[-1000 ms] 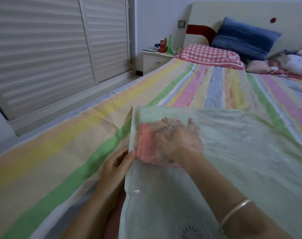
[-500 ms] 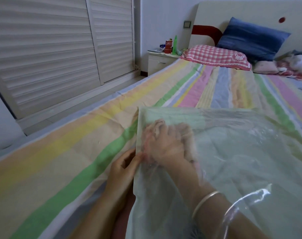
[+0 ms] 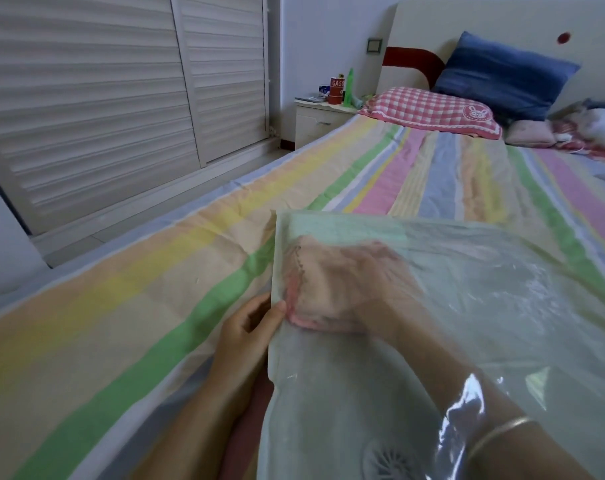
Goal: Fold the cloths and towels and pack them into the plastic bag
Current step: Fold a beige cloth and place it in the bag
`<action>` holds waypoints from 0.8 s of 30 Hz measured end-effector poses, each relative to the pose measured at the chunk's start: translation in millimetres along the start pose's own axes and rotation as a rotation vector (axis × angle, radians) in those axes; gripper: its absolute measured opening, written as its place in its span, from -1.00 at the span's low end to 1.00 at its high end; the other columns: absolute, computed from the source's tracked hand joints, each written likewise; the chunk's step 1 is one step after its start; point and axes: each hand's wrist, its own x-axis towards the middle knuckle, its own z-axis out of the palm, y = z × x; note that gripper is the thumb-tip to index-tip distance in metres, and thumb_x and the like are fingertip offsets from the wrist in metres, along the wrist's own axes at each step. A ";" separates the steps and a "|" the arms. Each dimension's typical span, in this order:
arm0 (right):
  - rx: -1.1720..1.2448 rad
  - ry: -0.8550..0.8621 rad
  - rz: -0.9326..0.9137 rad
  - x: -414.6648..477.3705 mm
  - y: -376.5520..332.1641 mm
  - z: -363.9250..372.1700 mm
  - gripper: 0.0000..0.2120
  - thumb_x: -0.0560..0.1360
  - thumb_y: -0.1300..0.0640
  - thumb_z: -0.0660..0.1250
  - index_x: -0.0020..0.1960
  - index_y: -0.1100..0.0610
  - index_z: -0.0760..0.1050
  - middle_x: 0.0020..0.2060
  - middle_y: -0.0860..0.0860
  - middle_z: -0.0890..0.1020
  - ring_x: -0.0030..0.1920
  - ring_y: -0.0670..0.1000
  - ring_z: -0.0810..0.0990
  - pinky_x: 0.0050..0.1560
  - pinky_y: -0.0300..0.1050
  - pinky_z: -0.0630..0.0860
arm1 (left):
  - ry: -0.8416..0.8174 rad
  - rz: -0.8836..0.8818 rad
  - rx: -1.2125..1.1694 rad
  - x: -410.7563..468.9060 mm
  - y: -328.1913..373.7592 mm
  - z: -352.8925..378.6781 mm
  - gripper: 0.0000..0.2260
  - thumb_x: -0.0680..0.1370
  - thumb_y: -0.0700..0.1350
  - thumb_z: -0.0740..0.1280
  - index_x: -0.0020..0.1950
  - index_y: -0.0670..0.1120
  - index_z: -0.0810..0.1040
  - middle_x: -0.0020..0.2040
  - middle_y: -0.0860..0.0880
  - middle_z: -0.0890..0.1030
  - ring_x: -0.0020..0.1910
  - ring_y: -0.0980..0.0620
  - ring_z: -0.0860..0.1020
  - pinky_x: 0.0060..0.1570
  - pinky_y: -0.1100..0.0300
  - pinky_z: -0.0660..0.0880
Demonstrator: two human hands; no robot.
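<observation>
Striped bedsheet (image 3: pixel 155 306) under a plastic bag (image 3: pixel 484 323).
Left hand (image 3: pixel 245 330) pinches its edge; right hand (image 3: pixel 349 282) inside lies on pink cloth (image 3: pixel 303 322) (grip blurred, cannot tell).

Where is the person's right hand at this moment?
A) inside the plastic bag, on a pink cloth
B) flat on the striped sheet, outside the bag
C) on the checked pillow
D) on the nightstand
A: the right hand shows through the clear bag, lying on the pink cloth, while the left hand pinches the bag's edge.
</observation>
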 end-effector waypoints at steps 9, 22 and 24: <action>-0.081 -0.070 0.078 -20.6 29.3 31.7 -0.42 0.54 -0.24 -0.21 0.55 -0.20 -0.10 0.57 0.02 -0.11 0.55 0.09 -0.21 0.50 0.08 -0.22 | 0.057 -0.074 0.013 -2.7 10.4 2.3 -0.84 0.56 -0.16 0.35 0.11 0.01 0.62 0.02 0.05 0.70 0.03 0.09 0.64 -0.01 0.23 0.55; -0.037 -0.041 -0.131 -226.5 43.0 -8.7 -0.52 0.61 -0.12 -0.01 0.37 0.06 0.45 0.34 0.08 0.50 0.37 0.13 0.41 0.35 0.06 0.35 | -0.638 0.215 0.400 -128.7 146.4 83.6 -0.86 0.55 -0.17 0.38 0.09 -0.04 0.63 0.04 0.06 0.68 0.02 0.08 0.63 0.09 0.22 0.55; -0.033 -0.073 -0.073 -259.1 54.5 -14.7 -0.46 0.55 -0.16 0.03 0.48 0.01 0.27 0.47 0.01 0.33 0.46 0.06 0.29 0.38 0.05 0.33 | -0.772 0.214 0.439 -154.1 150.7 109.2 -0.85 0.56 -0.19 0.35 0.10 -0.06 0.63 0.05 0.03 0.68 -0.01 0.03 0.65 0.09 0.14 0.56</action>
